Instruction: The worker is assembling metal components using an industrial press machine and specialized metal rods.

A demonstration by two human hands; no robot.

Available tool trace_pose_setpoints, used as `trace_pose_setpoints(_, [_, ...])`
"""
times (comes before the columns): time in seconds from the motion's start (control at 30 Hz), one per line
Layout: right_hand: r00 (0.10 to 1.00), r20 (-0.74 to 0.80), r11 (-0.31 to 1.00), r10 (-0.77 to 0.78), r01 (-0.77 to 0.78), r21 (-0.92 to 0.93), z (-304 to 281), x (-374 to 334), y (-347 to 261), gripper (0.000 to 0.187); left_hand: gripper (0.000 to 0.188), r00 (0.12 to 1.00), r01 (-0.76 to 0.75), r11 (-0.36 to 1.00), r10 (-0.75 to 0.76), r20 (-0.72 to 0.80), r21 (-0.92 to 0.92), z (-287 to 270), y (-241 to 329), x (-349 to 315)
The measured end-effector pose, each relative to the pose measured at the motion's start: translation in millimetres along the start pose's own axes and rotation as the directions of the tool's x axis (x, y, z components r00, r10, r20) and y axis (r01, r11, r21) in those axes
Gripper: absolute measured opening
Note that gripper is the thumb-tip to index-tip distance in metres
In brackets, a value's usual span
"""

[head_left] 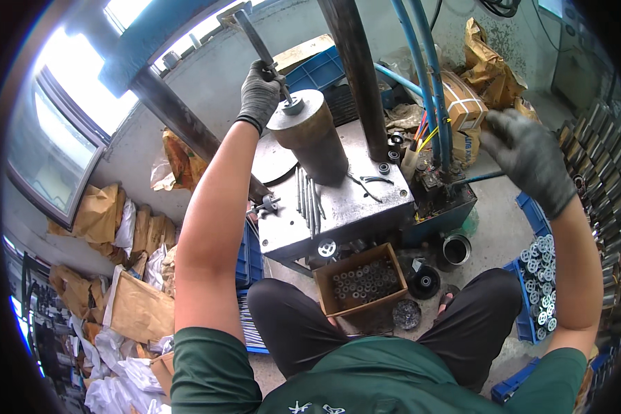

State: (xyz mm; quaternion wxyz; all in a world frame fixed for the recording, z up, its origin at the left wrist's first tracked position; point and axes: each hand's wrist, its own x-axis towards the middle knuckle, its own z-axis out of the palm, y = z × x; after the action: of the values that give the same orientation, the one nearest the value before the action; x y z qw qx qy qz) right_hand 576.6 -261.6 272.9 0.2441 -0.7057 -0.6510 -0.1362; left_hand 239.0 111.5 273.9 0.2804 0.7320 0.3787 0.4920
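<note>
My left hand (258, 93), in a dark grey glove, is closed around a long metal lever handle (255, 38) that slants up to the left over a big bronze-coloured cylinder (310, 134) standing on the grey steel press table (352, 207). My right hand (528, 159), also gloved, hovers in the air at the right with fingers spread and nothing in it, above the concrete floor and near blue hoses (428, 76). Several thin steel rods (309, 200) lie on the table in front of the cylinder.
A cardboard box (361, 281) of small metal rings sits between my knees. A blue crate (541, 283) of round bearing-like parts stands at the right. Brown paper sacks (117, 276) pile up on the left. A dark vertical column (355, 76) rises behind the cylinder.
</note>
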Motion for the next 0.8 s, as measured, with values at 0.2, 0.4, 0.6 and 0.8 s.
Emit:
trace_pose_setpoints(0.2, [0.988,0.149,0.999,-0.046,0.043,0.023,-10.0,-78.4,-0.7,0.027,0.037,0.993,-0.055,0.998,0.054,-0.109,-0.008,4.1,-6.1,-9.8])
trace_pose_setpoints(0.4, [0.963,0.249,0.994,-0.098,0.106,-0.019,-13.1,-83.3,-4.1,0.023,0.037,0.987,-0.077,0.965,0.110,-0.119,0.252,-3.0,-9.5,-8.4])
trace_pose_setpoints(0.6, [0.869,0.456,0.973,-0.190,0.228,-0.028,-19.3,-80.4,-8.0,0.022,0.041,0.990,-0.082,0.934,0.115,-0.075,0.347,1.0,-7.7,-5.1])
trace_pose_setpoints(0.8, [0.850,0.498,0.982,-0.171,0.189,0.015,-15.8,-101.4,-10.0,0.030,0.043,0.967,-0.123,0.950,0.180,-0.183,0.286,12.0,-9.8,-22.6])
